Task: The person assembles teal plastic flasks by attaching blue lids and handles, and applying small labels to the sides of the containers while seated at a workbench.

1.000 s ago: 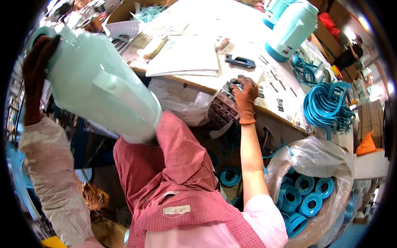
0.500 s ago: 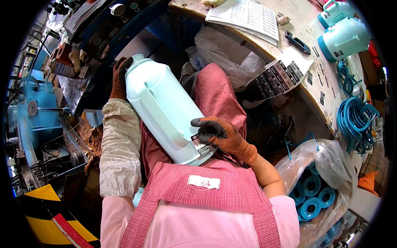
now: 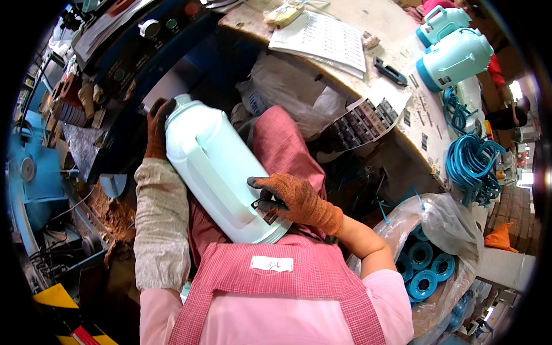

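A pale mint plastic jug body [image 3: 221,164] with a moulded side handle lies slanted across my lap, its neck at the upper left and its base toward my apron. My left hand [image 3: 156,129], in a brown glove with dark fingertips, grips it at the shoulder beside the neck. A small dark printed label [image 3: 268,217] sits on its side near the base, partly covered by fingers. Over that label is my right hand [image 3: 296,198], in an orange-brown glove with dark fingertips. Its fingers are bent and apart, the tips touching the label area.
Label sheets [image 3: 362,123] hang over the workbench edge [image 3: 428,146], near a stack of printed paper [image 3: 322,40] and a black cutter [image 3: 390,72]. Finished-looking jugs [image 3: 457,60] and blue handles [image 3: 474,164] lie far right. A plastic bag [image 3: 454,224] holds blue rings. Machinery [image 3: 34,167] stands left.
The whole view has shifted a little, with the bench moving left in it. My right fingers now bend lower over the label and cover more of it. The left hand keeps its grip.
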A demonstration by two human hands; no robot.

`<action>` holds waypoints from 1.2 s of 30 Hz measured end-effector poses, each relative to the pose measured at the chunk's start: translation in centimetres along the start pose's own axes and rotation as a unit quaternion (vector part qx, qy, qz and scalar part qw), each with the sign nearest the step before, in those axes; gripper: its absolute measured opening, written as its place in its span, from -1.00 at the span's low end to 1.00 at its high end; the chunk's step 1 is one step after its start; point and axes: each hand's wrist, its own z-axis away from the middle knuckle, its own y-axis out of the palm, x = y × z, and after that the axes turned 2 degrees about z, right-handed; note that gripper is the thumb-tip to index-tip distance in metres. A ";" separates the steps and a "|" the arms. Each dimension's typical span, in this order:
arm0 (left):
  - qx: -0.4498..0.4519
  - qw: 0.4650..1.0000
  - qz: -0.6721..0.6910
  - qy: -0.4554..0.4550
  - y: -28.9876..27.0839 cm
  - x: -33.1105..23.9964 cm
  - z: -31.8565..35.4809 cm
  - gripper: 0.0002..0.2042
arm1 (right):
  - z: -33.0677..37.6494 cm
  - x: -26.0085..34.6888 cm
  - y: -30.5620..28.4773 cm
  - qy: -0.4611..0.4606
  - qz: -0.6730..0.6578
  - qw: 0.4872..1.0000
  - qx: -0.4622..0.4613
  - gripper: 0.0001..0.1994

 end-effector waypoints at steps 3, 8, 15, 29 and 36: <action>-0.047 0.984 0.120 -0.119 2.5 -1.8 0.2 -0.69 | -1.8 -2.4 -2.4 -0.001 0.192 0.979 -0.071 -0.45; -0.092 0.964 0.164 -0.189 5.5 -5.5 -0.7 -0.54 | -6.8 -23.7 -7.4 0.169 0.242 0.940 -0.170 -0.75; -0.092 0.935 0.241 -0.242 6.1 -8.3 -1.7 -0.46 | -9.8 -41.0 -2.6 0.469 0.270 0.840 -0.027 -0.54; 0.203 0.904 -0.244 0.286 12.4 -17.5 -1.8 -0.13 | -4.5 -20.1 -7.0 0.238 -0.129 0.923 -0.273 -0.81; 0.186 0.886 -0.338 0.256 17.7 -17.4 3.9 0.08 | 0.3 0.9 -13.6 0.108 -0.327 0.913 -0.217 -0.74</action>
